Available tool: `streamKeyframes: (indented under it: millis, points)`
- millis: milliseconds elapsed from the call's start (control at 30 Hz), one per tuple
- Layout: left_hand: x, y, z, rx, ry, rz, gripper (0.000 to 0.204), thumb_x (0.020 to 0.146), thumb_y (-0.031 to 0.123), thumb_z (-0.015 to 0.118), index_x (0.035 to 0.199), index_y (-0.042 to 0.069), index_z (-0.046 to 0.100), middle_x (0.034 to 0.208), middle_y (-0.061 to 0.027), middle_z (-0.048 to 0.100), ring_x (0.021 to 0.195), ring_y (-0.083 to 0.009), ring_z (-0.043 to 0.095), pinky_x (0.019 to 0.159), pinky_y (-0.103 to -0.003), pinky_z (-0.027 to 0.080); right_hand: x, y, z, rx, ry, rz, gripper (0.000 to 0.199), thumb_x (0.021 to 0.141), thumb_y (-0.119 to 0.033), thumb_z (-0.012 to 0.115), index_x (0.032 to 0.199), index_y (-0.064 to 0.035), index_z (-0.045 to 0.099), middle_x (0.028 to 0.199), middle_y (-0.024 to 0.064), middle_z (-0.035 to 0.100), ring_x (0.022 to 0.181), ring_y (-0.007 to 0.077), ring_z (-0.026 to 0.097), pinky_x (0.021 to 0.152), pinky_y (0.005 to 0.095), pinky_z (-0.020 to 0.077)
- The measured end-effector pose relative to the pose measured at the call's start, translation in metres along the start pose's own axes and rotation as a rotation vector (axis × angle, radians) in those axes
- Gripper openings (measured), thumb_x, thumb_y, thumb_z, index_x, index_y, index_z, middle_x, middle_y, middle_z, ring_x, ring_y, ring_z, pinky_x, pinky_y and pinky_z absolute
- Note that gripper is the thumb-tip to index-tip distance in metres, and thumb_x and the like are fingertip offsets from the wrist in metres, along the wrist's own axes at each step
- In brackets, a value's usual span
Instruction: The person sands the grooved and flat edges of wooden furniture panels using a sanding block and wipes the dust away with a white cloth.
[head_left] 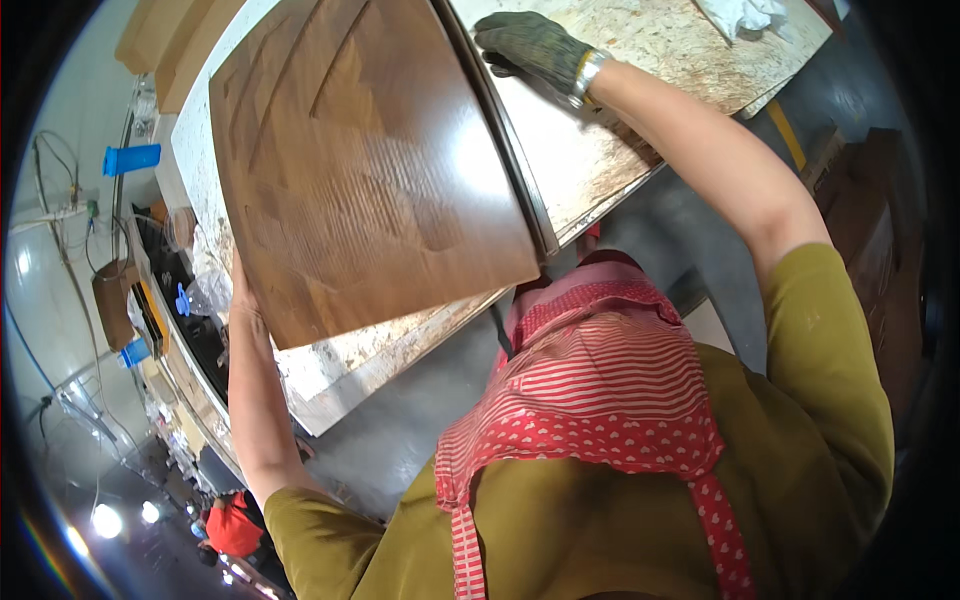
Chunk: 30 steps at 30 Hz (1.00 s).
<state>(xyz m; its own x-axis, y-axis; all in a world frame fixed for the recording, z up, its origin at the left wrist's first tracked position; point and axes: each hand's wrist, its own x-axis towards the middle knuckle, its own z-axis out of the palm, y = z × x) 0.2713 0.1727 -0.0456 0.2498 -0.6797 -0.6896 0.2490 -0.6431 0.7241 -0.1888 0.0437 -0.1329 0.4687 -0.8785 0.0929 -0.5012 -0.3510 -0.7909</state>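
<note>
A large brown wooden panel (370, 200) with a glossy, streaked finish is tilted over the white, stained worktop in front of me. Grooves run across its upper left part, and a dark edge strip (500, 130) borders its right side. My right hand (532, 50), in a dark grey-green work glove, is at that right edge near the far end, its fingers bent against it. My left hand (241, 285) is at the panel's left side near the lower corner. Only its wrist end shows; the panel hides the fingers.
Stained boards (640, 60) cover the worktop, with white crumpled material (745, 15) at the far right. Blue-topped items (132, 159), cables and a cluttered bench line the left. A person in red (232, 525) is at lower left. Dark brown panels (870, 230) stand at right.
</note>
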Motion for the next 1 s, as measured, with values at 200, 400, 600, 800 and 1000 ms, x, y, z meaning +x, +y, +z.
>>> streamKeyframes:
  millis: [200,400,600,800,1000]
  points:
    - [-0.039,-0.021,0.04,-0.002,-0.066,-0.085,0.056,0.097,0.049,0.047,0.13,0.005,0.053,0.117,-0.0149,0.063,0.104,-0.0284,0.063,0.087,-0.044,0.055,-0.012,0.004,0.019,0.692,0.2,0.085,0.049,0.105,-0.036,0.041,0.143,-0.0047,0.046,0.141,0.0093,0.053,0.124,0.0134,0.051,0.102,0.0293,0.0444]
    - [-0.064,-0.069,0.063,0.003,-0.132,0.052,0.073,0.096,0.062,0.044,0.142,0.006,0.041,0.138,-0.0132,0.051,0.124,-0.0261,0.051,0.101,-0.043,0.047,0.023,0.025,-0.028,0.712,-0.055,0.106,0.048,0.107,-0.029,0.036,0.145,-0.0013,0.04,0.146,0.0111,0.048,0.128,0.0116,0.048,0.111,0.0264,0.0356]
    - [0.004,-0.037,0.04,-0.148,-0.13,0.257,0.083,0.098,0.067,0.025,0.152,0.005,0.026,0.155,-0.0143,0.031,0.142,-0.0284,0.031,0.117,-0.04,0.026,0.057,0.016,-0.06,0.622,-0.013,0.365,0.054,0.105,-0.042,0.036,0.14,-0.0026,0.048,0.135,0.0119,0.057,0.119,0.0174,0.055,0.105,0.0302,0.0403]
    - [0.093,0.014,0.068,-0.326,-0.248,0.365,0.085,0.096,0.07,0.014,0.152,0.007,0.026,0.152,-0.0152,0.036,0.137,-0.0301,0.039,0.112,-0.043,0.036,0.108,0.019,-0.037,0.772,-0.095,0.066,0.049,0.107,-0.029,0.037,0.149,-0.0051,0.034,0.152,0.0089,0.038,0.134,0.0135,0.041,0.111,0.0272,0.0331]
    - [0.089,0.024,0.099,-0.369,-0.412,0.379,0.081,0.098,0.067,0.012,0.152,0.008,0.026,0.15,-0.015,0.039,0.135,-0.0314,0.043,0.109,-0.043,0.042,0.108,0.044,-0.026,1.118,-0.106,0.079,0.048,0.108,-0.023,0.035,0.152,-0.0061,0.029,0.156,0.0067,0.031,0.139,0.012,0.033,0.114,0.0264,0.0286]
